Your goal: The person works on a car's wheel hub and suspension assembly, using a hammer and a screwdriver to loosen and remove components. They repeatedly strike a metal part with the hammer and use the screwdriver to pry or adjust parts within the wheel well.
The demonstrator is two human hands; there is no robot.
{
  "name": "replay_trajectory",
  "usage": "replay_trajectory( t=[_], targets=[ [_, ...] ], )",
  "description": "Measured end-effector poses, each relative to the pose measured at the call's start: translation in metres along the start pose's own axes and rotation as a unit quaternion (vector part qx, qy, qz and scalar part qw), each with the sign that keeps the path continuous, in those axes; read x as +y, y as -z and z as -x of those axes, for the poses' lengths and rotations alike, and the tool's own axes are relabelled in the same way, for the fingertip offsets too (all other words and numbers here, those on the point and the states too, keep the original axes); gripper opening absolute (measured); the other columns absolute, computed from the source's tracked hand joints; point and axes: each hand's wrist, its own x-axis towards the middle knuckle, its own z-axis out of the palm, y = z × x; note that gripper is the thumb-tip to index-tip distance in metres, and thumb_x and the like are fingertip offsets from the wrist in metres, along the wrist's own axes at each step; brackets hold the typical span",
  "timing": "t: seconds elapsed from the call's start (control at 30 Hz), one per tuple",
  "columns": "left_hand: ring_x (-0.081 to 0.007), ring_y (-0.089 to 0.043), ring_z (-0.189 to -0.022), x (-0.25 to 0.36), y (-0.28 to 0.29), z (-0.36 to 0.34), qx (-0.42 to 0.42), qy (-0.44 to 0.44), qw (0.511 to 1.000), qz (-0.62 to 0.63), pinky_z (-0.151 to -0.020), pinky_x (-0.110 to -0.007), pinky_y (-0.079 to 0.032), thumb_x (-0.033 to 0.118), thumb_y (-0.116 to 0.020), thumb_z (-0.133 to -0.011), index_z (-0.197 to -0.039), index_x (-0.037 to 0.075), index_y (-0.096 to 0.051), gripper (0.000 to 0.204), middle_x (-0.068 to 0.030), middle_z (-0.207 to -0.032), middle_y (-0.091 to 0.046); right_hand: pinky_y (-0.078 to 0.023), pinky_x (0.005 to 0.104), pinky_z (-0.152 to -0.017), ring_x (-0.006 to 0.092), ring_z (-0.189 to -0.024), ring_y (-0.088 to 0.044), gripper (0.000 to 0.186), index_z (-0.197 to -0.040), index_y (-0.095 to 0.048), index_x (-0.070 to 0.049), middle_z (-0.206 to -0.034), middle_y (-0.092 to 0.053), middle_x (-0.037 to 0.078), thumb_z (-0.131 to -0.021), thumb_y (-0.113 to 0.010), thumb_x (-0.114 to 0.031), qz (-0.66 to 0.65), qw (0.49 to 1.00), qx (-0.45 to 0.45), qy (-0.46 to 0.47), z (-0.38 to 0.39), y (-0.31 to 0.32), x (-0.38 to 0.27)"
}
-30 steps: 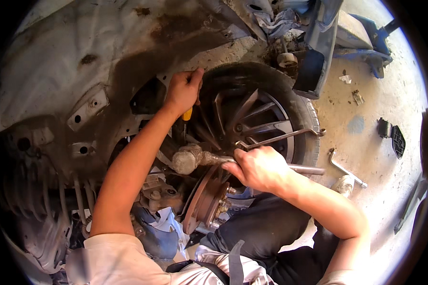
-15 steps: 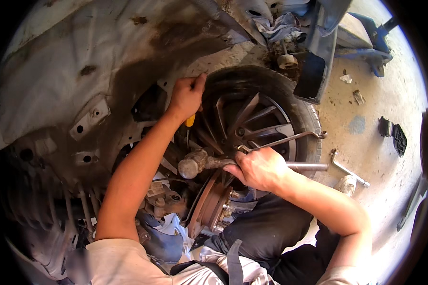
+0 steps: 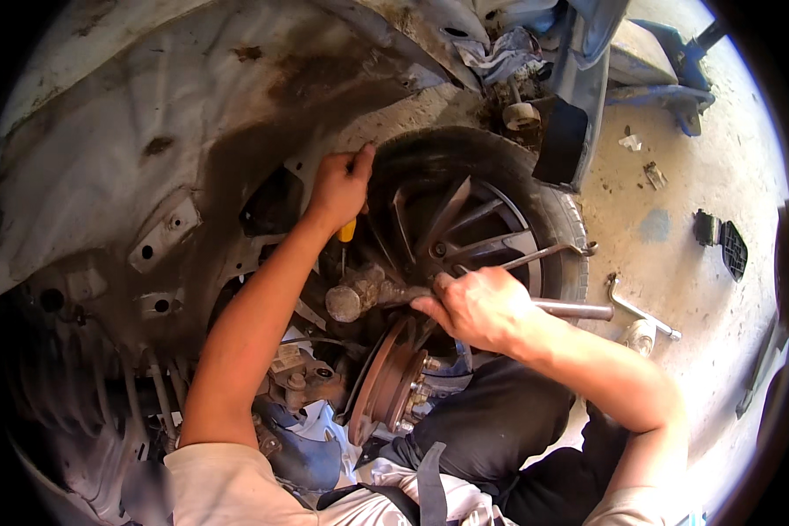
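My left hand (image 3: 340, 186), raised under the wheel arch, is closed round a screwdriver; its yellow handle (image 3: 348, 231) shows below the fist, with a thin shaft pointing down. A hammer (image 3: 345, 302) lies across my right hand's grip. My right hand (image 3: 480, 309) is wrapped round its handle, whose end sticks out to the right. The hammer head hangs just below the screwdriver shaft, above the rusty brake disc (image 3: 379, 386) with its wheel studs. Whether the screwdriver tip touches anything is hard to make out.
Beyond my hands lies a wheel with its tyre (image 3: 559, 203), a spanner (image 3: 548, 254) resting over it. On the floor at right are an angled wrench (image 3: 644, 314) and a black plastic piece (image 3: 733, 250). The body panel (image 3: 140, 105) hangs over the left; a blue stand (image 3: 679, 96) is far right.
The view has shifted slightly. The hammer head sits a little higher in the picture and its handle end lies a little farther right. Both hands keep their grips.
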Motion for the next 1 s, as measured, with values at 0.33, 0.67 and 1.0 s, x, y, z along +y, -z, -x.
replay_trajectory(
  t=[0.33, 0.67, 1.0],
  targets=[
    [-0.0155, -0.05, -0.041, -0.002, -0.002, 0.002, -0.001, -0.006, 1.0, -0.013, -0.044, -0.033, -0.041, 0.035, -0.054, -0.102, -0.062, 0.004, -0.049, 0.051, -0.0028, -0.052, -0.047, -0.055, 0.0411, -0.052, 0.0317, -0.056, -0.068, 0.05, -0.076, -0.064, -0.004, -0.057, -0.063, 0.016, -0.097, -0.055, -0.049, 0.032, 0.999, -0.025, 0.007, 0.0, -0.005, -0.006],
    [-0.0161, -0.05, -0.04, 0.0, -0.005, 0.001, 0.0, -0.016, 1.0, -0.008, -0.043, -0.033, -0.041, 0.033, -0.053, -0.103, -0.062, 0.003, -0.05, 0.05, -0.004, -0.052, -0.048, -0.055, 0.0397, -0.051, 0.0296, -0.053, -0.068, 0.051, -0.078, -0.066, -0.005, -0.056, -0.064, 0.015, -0.097, -0.054, -0.051, 0.04, 0.999, -0.028, 0.017, -0.001, -0.012, 0.0],
    [-0.0152, -0.049, -0.041, -0.005, -0.005, -0.006, 0.005, -0.026, 0.999, -0.02, -0.043, -0.033, -0.04, 0.033, -0.054, -0.103, -0.062, 0.005, -0.049, 0.05, -0.0028, -0.053, -0.048, -0.055, 0.0421, -0.055, 0.0325, -0.059, -0.069, 0.053, -0.076, -0.066, -0.003, -0.06, -0.066, 0.017, -0.097, -0.054, -0.051, -0.01, 1.0, -0.021, -0.007, 0.002, -0.007, -0.006]
  ],
)
